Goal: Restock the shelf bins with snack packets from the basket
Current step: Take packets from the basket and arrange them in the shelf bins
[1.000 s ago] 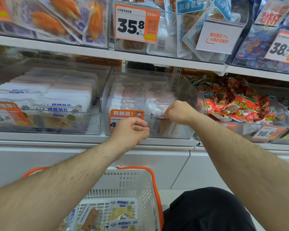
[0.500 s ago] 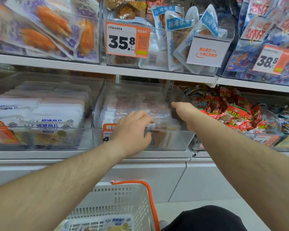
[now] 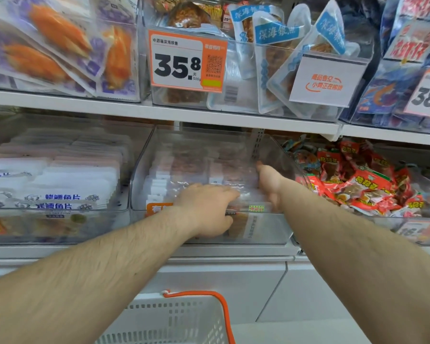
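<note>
Since a second ago, my left hand [image 3: 206, 209] and right hand [image 3: 268, 184] have moved from the front edge into the middle bin [image 3: 271, 232] at frame centre. Both press flat, fingers spread, on a clear packet [image 3: 243, 194]; I judge it nearly seated.

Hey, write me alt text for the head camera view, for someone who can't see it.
Both hands reach into a clear middle shelf bin: the left hand presses on a clear snack packet and the right hand is at its far edge. Bins of white and red packets flank it; a white basket sits below.
</note>
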`<action>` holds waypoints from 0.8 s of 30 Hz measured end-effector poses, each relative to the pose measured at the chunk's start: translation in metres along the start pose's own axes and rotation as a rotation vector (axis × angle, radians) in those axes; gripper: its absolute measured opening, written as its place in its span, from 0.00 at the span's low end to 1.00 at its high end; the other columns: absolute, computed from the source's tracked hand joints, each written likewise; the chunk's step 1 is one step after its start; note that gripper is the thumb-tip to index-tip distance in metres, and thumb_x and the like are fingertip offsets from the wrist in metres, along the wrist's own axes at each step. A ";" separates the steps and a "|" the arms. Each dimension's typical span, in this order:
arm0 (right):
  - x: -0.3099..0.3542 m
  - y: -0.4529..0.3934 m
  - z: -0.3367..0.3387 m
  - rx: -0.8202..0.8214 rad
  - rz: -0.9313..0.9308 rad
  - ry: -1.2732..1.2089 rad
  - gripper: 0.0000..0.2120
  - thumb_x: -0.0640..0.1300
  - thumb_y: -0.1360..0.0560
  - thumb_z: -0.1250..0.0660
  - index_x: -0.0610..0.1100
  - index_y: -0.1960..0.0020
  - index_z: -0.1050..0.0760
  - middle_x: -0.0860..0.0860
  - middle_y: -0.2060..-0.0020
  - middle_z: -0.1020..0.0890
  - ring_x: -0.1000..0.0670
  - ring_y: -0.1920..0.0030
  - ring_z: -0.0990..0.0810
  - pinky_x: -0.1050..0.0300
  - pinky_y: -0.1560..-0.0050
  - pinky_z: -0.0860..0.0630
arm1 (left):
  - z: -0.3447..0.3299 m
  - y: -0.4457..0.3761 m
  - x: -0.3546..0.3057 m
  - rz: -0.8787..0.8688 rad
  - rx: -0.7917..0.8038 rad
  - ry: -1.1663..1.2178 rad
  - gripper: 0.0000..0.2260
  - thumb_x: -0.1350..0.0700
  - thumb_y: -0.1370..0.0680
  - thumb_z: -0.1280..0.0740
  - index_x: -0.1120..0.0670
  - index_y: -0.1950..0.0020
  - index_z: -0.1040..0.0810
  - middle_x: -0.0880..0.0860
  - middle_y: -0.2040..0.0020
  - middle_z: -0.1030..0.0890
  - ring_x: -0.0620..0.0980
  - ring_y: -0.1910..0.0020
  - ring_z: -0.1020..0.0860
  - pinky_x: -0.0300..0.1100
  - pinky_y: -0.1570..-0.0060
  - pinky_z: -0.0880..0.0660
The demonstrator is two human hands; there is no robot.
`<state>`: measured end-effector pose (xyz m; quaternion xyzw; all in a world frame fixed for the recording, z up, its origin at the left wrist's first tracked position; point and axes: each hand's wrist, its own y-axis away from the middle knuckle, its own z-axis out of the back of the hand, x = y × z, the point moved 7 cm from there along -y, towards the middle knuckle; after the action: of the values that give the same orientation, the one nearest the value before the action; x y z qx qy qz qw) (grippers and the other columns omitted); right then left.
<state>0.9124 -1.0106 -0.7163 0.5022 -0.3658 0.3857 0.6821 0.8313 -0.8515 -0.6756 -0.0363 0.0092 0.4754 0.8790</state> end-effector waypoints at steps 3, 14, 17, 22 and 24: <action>0.000 -0.003 0.001 0.020 -0.013 -0.020 0.27 0.59 0.17 0.51 0.40 0.48 0.21 0.41 0.55 0.18 0.45 0.60 0.20 0.55 0.64 0.23 | 0.000 -0.001 0.003 0.005 0.002 0.024 0.23 0.46 0.22 0.37 0.45 0.27 0.33 0.45 0.27 0.30 0.50 0.29 0.33 0.50 0.31 0.35; 0.029 -0.037 -0.002 0.026 0.034 -0.134 0.36 0.72 0.23 0.52 0.45 0.43 0.18 0.41 0.49 0.15 0.43 0.54 0.14 0.51 0.56 0.18 | 0.028 -0.038 0.033 0.226 -0.006 0.251 0.33 0.32 0.26 0.39 0.44 0.24 0.36 0.49 0.24 0.34 0.53 0.27 0.34 0.51 0.29 0.39; 0.041 -0.041 -0.017 0.130 0.035 -0.107 0.35 0.70 0.21 0.52 0.45 0.37 0.21 0.42 0.43 0.17 0.44 0.48 0.15 0.53 0.56 0.18 | 0.028 -0.046 0.044 0.269 -0.011 0.312 0.33 0.33 0.25 0.38 0.45 0.24 0.36 0.50 0.24 0.34 0.54 0.27 0.33 0.48 0.30 0.37; 0.064 -0.056 -0.008 -0.055 0.191 -0.029 0.24 0.62 0.17 0.50 0.49 0.31 0.31 0.50 0.46 0.23 0.51 0.49 0.21 0.61 0.61 0.24 | 0.020 -0.052 0.054 0.287 -0.005 0.351 0.34 0.33 0.24 0.39 0.47 0.23 0.38 0.50 0.24 0.34 0.54 0.27 0.33 0.50 0.29 0.34; 0.072 -0.061 -0.006 -0.100 0.248 0.053 0.17 0.57 0.16 0.48 0.49 0.35 0.29 0.51 0.52 0.25 0.58 0.61 0.27 0.67 0.73 0.29 | 0.015 -0.054 0.054 0.287 0.003 0.351 0.34 0.33 0.24 0.39 0.47 0.23 0.38 0.50 0.24 0.33 0.54 0.27 0.33 0.50 0.29 0.34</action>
<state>0.9989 -1.0058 -0.6789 0.4080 -0.4256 0.4614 0.6630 0.9061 -0.8344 -0.6602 -0.1154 0.1675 0.5819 0.7874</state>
